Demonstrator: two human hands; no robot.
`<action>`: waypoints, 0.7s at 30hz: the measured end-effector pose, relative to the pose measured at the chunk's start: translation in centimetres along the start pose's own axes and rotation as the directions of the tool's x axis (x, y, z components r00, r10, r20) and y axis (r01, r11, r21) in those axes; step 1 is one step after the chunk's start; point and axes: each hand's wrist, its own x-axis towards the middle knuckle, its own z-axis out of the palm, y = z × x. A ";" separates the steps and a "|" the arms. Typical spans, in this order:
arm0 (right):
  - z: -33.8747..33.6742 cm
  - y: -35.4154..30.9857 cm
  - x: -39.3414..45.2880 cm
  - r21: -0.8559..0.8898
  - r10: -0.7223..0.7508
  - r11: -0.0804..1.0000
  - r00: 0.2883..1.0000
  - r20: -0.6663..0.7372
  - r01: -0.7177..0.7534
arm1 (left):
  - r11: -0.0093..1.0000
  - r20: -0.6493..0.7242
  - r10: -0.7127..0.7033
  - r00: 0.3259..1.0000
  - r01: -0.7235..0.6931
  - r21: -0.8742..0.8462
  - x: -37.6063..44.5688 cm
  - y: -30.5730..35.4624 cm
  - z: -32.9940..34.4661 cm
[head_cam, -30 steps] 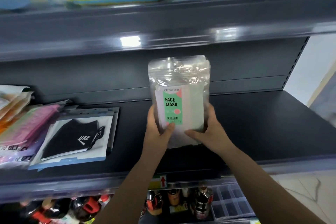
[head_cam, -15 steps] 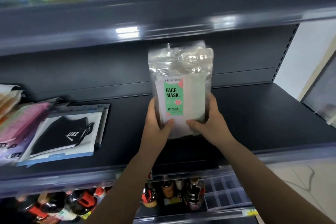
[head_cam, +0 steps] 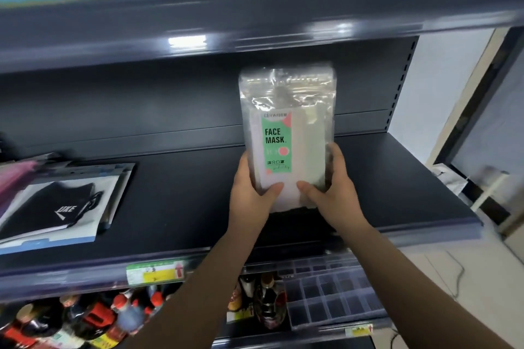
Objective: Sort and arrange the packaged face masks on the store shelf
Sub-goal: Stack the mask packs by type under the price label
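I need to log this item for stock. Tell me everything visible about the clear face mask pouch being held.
The face mask pouch is a clear, glossy, crinkled plastic bag with a sealed strip across its top. Inside sit pale folded masks and a green label with pink spots reading "FACE MASK". It is held upright, label toward the camera, over the dark middle shelf. The left hand and right hand grip its lower sides, thumbs across the front.

Both bare forearms reach forward and up; the left hand point(head_cam: 251, 187) and right hand point(head_cam: 333, 188) grip something between them, thumbs in front, fingers apparently curled behind.
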 end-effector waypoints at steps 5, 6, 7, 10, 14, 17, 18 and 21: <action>-3.3 1.7 -0.2 -0.025 0.021 0.999 1.000 -0.015 -0.021 | 1.000 0.057 -0.016 0.998 0.015 0.011 -0.6 0.0 3.9; -3.7 2.0 -0.4 -0.044 0.027 0.999 1.000 0.003 -0.026 | 1.000 0.069 -0.023 0.997 0.023 0.008 -0.8 -0.3 4.4; -4.1 2.3 -0.5 -0.064 0.029 0.998 0.999 0.017 -0.028 | 1.000 0.079 -0.029 0.996 0.029 0.007 -0.9 -0.5 4.7; -5.2 2.6 -0.2 -0.059 0.020 0.998 1.000 0.016 -0.019 | 0.999 0.121 -0.026 0.992 0.023 0.023 -0.8 -0.6 5.5; -7.1 2.5 0.5 -0.056 0.019 0.998 1.000 -0.011 -0.019 | 0.999 0.149 -0.042 0.988 0.038 0.030 0.1 0.3 6.7; -8.8 2.3 1.8 -0.101 0.037 0.994 0.999 -0.008 -0.038 | 0.993 0.143 -0.113 0.983 0.108 0.042 1.6 1.1 7.7; -9.4 2.4 2.3 -0.118 0.058 0.991 0.998 -0.011 -0.059 | 0.989 0.142 -0.145 0.979 0.140 0.045 2.2 1.3 8.1; -10.8 3.0 3.7 -0.151 0.154 0.976 0.988 -0.019 -0.155 | 0.963 0.190 -0.260 0.947 0.240 0.122 3.5 1.7 9.3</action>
